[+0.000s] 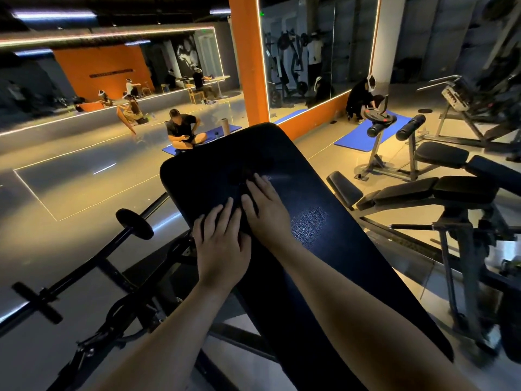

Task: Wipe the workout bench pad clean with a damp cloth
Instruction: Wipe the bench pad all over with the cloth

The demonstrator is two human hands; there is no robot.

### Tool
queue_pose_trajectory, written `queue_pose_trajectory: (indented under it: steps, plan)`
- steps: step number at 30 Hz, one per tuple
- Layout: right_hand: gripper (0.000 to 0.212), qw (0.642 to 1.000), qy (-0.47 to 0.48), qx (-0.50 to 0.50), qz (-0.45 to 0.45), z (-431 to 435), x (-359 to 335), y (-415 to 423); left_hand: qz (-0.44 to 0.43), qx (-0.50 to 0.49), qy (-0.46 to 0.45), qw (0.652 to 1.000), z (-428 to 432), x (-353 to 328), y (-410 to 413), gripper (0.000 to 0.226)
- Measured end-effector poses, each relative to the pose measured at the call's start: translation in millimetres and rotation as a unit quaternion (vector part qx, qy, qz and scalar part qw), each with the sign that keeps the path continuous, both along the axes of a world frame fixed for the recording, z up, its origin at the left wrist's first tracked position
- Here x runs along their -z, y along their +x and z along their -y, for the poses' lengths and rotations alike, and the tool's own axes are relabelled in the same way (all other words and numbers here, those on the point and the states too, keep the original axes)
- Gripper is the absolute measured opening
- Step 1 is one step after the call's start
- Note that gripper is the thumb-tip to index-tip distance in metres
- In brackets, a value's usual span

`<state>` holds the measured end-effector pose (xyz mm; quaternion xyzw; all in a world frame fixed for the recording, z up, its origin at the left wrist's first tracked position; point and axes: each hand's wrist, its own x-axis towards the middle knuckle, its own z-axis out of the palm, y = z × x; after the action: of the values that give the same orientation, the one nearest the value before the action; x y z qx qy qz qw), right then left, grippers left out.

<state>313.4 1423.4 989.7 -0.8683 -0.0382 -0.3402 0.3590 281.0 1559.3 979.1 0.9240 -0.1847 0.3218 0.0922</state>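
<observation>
1. The bench pad, black and pebble-textured, runs on a slope from the bottom of the view up towards the middle, its rounded far end pointing at the gym floor.
2. The left hand lies flat on the pad's left edge, fingers straight and slightly spread, holding nothing.
3. The right hand lies just beside it, a little further up the pad, palm down with the fingers straight and close together.
4. Under and just past the right fingertips sits a darker patch that seems to be the cloth. It is dark on dark, so its outline is hard to make out. The fingers press on it rather than curl round it.
5. A faint pale sheen shows on the pad just right of those fingertips.
6. Left of the pad, a black bar with a round end collar slants across the frame below.
7. Beyond the pad's far end, a seated person is on a blue mat. A tall pale cylinder stands upright on that mat with a small dark container near it. I cannot tell what either holds.
8. To the right stand other black benches, and behind them a weight plate rests on a stand near a crouching person.
</observation>
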Motion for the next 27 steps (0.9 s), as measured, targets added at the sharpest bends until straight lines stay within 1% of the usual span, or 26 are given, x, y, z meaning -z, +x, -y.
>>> queue_pose_trajectory:
  steps: [1,2,3,6,8,10,12,13,14,15,16,17,19,21,23,25,27]
  plan:
    - [0.044,1.000,-0.026,0.011,0.014,10,2,3,-0.001,0.004,-0.004,1.000,0,0,0,0.051]
    - [0.044,0.999,-0.031,0.032,0.010,23,3,6,0.001,0.011,-0.008,1.000,-1,0,0,0.051]
    - [0.044,0.998,-0.009,0.060,-0.007,38,5,10,0.006,0.017,-0.012,1.000,-1,1,0,0.051]
    - [0.046,0.982,0.110,0.137,-0.072,61,10,10,0.014,0.029,-0.023,0.999,-2,2,1,0.051]
    - [0.048,0.977,0.124,0.156,-0.070,41,11,5,0.008,0.032,-0.032,0.999,-3,3,2,0.051]
    - [0.044,0.990,0.088,0.104,-0.018,4,10,-4,-0.002,0.033,-0.043,0.999,-4,4,2,0.052]
    - [0.041,1.000,0.015,0.019,0.017,-17,17,-9,-0.006,0.037,-0.042,0.998,-5,4,3,0.053]
    - [0.040,0.999,-0.025,0.001,0.033,-13,17,-5,-0.006,0.042,-0.039,0.998,-6,4,3,0.052]
    - [0.041,0.998,-0.053,0.013,0.044,-1,16,4,-0.007,0.048,-0.036,0.998,-7,4,3,0.052]
    - [0.041,0.997,-0.056,0.048,0.036,14,12,12,-0.010,0.055,-0.035,0.998,-8,4,3,0.053]
    - [0.042,0.995,-0.031,0.092,0.009,30,9,21,-0.013,0.062,-0.034,0.997,-9,4,3,0.053]
    - [0.044,0.991,0.013,0.134,-0.025,44,3,27,-0.014,0.067,-0.033,0.997,-10,5,3,0.053]
    - [0.046,0.979,0.093,0.167,-0.069,52,-4,32,-0.013,0.075,-0.042,0.996,-11,5,2,0.054]
    - [0.045,0.983,0.103,0.144,-0.049,29,-8,25,-0.022,0.091,-0.082,0.992,-12,5,1,0.055]
    - [0.044,0.995,0.066,0.073,0.006,-3,-5,10,-0.031,0.109,-0.129,0.985,-13,4,2,0.056]
    - [0.044,0.999,0.031,-0.006,0.033,-25,3,-6,-0.021,0.114,-0.130,0.985,-14,5,3,0.058]
    - [0.044,0.997,-0.006,-0.053,0.052,-27,3,-14,-0.011,0.105,-0.105,0.989,-14,7,3,0.058]
